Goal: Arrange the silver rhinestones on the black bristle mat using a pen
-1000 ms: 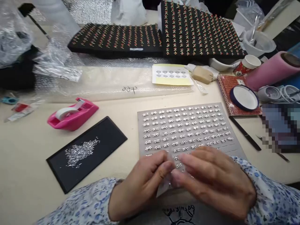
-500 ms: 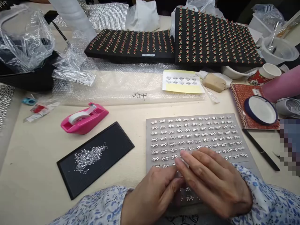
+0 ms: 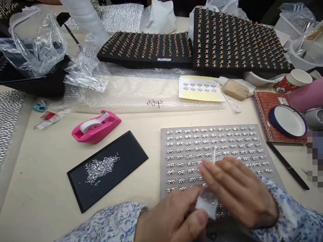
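Note:
A grey board [image 3: 262, 153] with rows of small silver star-shaped pieces lies in front of me. Both hands work over its near edge. My left hand [image 3: 174, 215] pinches a small clear plastic bag [image 3: 207, 203] between thumb and fingers. My right hand [image 3: 239, 191] rests over the board with fingers curled at the bag's top; a thin clear strip [image 3: 214, 155] sticks up beside its fingertips. To the left lies a black tray [image 3: 126, 151] with a heap of tiny silver bits [image 3: 101, 168].
A pink tape dispenser [image 3: 97, 127] stands behind the black tray. Bubble wrap [image 3: 126, 92], a yellow label sheet [image 3: 200, 89] and two black boards of red-and-gold pieces [image 3: 151, 47] fill the back. A red notebook [image 3: 263, 107] with a round lid, a cup [image 3: 294, 80] and a black stick [image 3: 287, 165] lie right.
The view has shifted, so everything sits lower and rightward. My left hand has dropped toward me with the small bag, and my right hand's fingers have lifted at the bag's top.

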The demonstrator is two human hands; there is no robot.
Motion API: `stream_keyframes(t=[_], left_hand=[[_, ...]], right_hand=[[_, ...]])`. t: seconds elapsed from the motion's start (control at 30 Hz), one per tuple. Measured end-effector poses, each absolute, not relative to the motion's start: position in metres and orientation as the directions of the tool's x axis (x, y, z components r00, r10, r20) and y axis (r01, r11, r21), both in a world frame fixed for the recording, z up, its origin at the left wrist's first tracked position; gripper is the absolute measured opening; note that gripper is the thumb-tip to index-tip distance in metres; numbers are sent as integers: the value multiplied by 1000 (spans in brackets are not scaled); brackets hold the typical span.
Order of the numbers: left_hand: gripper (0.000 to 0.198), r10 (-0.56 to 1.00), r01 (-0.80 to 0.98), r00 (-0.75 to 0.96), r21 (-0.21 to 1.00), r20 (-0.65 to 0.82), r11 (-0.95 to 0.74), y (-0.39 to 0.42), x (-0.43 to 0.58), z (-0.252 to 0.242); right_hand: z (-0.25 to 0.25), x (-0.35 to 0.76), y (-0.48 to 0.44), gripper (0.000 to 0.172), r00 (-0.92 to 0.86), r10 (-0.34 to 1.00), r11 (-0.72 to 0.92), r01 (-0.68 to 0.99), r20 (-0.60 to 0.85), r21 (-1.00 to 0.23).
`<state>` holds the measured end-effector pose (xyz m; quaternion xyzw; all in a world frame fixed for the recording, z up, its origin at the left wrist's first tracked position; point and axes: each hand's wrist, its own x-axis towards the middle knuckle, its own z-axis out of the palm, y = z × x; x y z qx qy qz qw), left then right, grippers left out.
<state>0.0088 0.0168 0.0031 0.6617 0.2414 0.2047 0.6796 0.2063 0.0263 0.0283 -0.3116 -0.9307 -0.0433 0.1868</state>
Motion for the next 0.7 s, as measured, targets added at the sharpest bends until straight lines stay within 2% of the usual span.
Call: stream_keyframes(t=[0.03,0.1,0.17,0.23,0.33,0.4,0.5,0.7], left_hand=[[51,603,28,798,998,11,-56,16,7,2],[52,615,58,771,944,165,-326,12,6,-2],[43,572,107,758,806,312,-582,7,5,-6],[37,526,139,749,681,402,-718,2,6,-11],[36,534,187,720,618,443,-764,-1,7,-16],[38,570,223,689,618,447,-754,-1,6,-19],[39,590,236,664,620,459,-748,1,5,-23],[36,587,212,665,637,462,-741,1,2,-27]], right_hand=[[30,211,31,32,-668,623,762,636,407,-124],[30,219,41,27,-462,766,634,657,446,-408],[25,222,48,20,-290,857,514,547,426,-661],[13,220,52,27,-152,905,424,406,398,-810],[-9,212,52,34,29,927,344,335,374,-877],[-19,209,51,32,73,900,382,342,430,-858],[-22,209,51,31,13,895,417,333,447,-845],[-17,215,55,30,-134,926,376,321,352,-869]])
